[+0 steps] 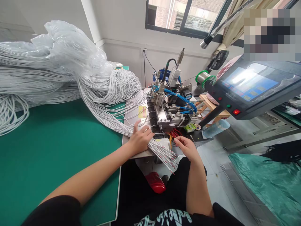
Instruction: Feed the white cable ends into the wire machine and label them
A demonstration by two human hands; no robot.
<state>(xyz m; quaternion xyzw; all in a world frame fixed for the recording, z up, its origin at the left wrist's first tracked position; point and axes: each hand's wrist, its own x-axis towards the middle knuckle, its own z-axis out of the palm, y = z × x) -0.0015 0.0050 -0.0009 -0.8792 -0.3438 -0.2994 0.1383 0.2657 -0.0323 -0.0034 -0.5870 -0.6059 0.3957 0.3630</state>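
Observation:
My left hand [141, 139] lies over a thick bundle of white cables [162, 150]. Its thumb and fingertips come together at a single white cable by the machine's near edge. The bundle's loose ends, marked with reddish tips, fan out beyond that hand toward my lap. My right hand [187, 148] is closed in a pinch just right of the bundle, close to red and yellow parts under the machine [164, 106]; what sits between its fingertips is too small to make out. Several single cables run from the pile into the machine's left side.
A large pile of white cables under clear plastic [70, 53] covers the back of the green table [70, 141]. A control screen [251, 81] on an arm stands at the right. Behind the machine is a wire spool [204, 78]. A plastic bottle [216, 128] lies to the right.

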